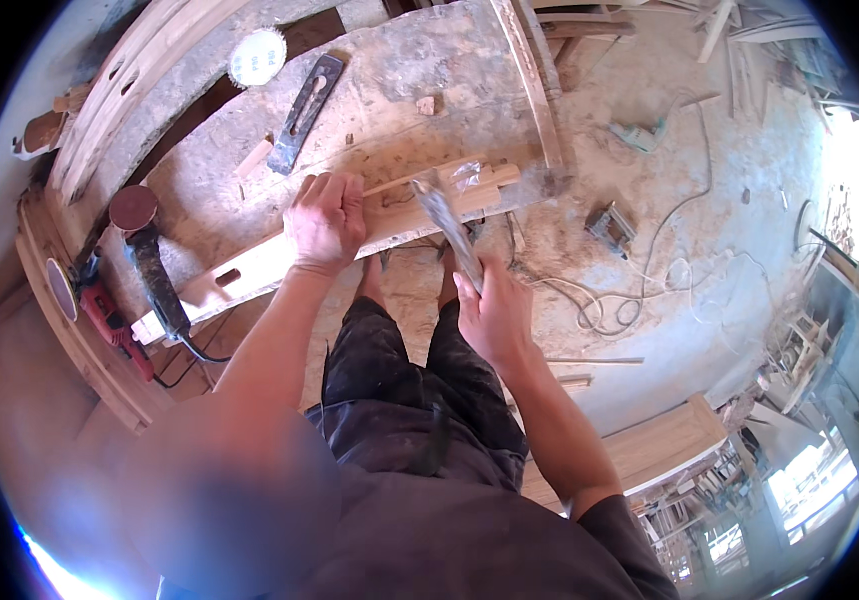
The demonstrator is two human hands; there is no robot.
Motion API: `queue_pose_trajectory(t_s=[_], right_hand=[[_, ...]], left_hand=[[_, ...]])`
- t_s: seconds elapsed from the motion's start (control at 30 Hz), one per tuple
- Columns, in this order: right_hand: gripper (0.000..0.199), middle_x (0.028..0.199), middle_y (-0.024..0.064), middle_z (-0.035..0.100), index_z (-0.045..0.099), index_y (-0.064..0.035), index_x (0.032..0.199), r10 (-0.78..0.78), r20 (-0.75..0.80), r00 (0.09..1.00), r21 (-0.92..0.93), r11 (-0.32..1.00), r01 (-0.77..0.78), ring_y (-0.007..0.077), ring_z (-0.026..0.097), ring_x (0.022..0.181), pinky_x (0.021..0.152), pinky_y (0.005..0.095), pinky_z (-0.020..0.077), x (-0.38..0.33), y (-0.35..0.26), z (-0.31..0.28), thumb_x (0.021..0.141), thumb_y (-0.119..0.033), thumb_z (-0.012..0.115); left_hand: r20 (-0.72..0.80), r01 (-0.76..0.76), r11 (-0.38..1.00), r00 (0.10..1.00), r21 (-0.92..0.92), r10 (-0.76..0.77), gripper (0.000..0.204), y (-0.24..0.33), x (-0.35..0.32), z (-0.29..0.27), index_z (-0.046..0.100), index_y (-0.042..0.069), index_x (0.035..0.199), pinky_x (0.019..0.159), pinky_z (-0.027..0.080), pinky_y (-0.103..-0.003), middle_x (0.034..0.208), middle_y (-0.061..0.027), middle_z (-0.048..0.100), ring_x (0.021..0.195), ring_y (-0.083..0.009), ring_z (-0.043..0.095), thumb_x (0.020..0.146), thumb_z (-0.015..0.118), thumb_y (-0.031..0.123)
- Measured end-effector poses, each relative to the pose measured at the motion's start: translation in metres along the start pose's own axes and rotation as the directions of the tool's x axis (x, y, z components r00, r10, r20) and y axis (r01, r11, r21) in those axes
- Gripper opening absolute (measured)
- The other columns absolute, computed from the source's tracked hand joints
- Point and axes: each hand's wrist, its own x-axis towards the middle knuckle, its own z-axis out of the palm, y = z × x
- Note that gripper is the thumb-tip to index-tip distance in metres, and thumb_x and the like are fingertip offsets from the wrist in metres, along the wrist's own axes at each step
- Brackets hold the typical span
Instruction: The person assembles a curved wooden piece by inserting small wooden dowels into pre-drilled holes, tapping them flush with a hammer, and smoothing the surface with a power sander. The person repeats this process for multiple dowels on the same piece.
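A pale wooden rail [259,262] lies slantwise along the near edge of the workbench. It has an oval slot toward its left end and a stepped, tenon-like right end. My left hand [324,222] is closed over its middle, and the undersides of the fingers are hidden. In my right hand [497,312] is a hammer [454,230], gripped by the lower handle. Its blurred head is above the rail, right of my left hand; whether they touch I cannot tell. A shiny clear scrap [466,177] shows near the right end.
On the workbench [399,120] are a dark metal plane body [306,112], a round saw blade [257,57], a sander with a brown disc [154,255] and a red power tool [114,320]. More timber [139,75] lies at the left. Cables [599,310] and tools are on the floor at right.
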Motion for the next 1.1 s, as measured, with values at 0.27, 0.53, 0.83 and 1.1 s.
queue_pose_trajectory(t_s=[0.27,0.53,0.83,1.1], right_hand=[[0.028,0.075,0.0216,0.067,0.059,0.0001,0.117,0.175,-0.050,0.983,0.193,0.968,-0.162,0.0434,0.068,0.068,0.059,0.0456,0.0522,-0.044,0.008,0.002,0.094,-0.012,0.069],[0.054,0.092,0.0139,0.061,0.060,-0.0075,0.126,-0.025,0.004,1.000,-0.045,0.999,0.026,0.0359,0.065,0.079,0.068,0.0455,0.0518,-0.029,0.006,0.007,0.076,-0.007,0.080],[0.059,0.095,0.0141,0.063,0.064,-0.0097,0.131,0.040,-0.119,0.992,0.019,0.999,-0.038,0.0340,0.067,0.080,0.066,0.0434,0.0533,-0.028,-0.004,0.021,0.075,-0.005,0.081],[0.060,0.097,0.0144,0.065,0.067,-0.0099,0.127,0.054,-0.244,0.968,0.000,0.998,-0.056,0.0340,0.068,0.080,0.070,0.0425,0.0544,-0.016,-0.004,0.022,0.070,-0.001,0.082]], left_hand=[[0.026,-0.055,0.991,0.998,-0.123,0.058,0.016,0.005,0.003,-0.005,0.069,0.007,0.091,0.068,0.054,-0.045,0.084,-0.0118,0.067,0.082,-0.0345,0.065,0.099,0.062,0.019],[0.280,0.356,0.805,0.928,-0.473,-0.246,0.023,0.014,0.042,-0.006,0.074,-0.001,0.099,0.066,0.049,-0.031,0.076,-0.0074,0.067,0.069,-0.0121,0.058,0.095,0.069,0.021],[0.370,0.474,0.694,0.876,-0.542,-0.309,0.025,0.038,0.072,-0.009,0.075,-0.003,0.106,0.082,0.052,-0.026,0.094,-0.0094,0.077,0.089,-0.0109,0.068,0.096,0.067,0.018],[0.301,0.550,0.524,0.820,-0.650,-0.487,0.037,-0.012,0.027,0.012,0.074,-0.004,0.094,0.068,0.052,-0.027,0.080,-0.0075,0.073,0.072,-0.0111,0.064,0.103,0.061,0.030]])
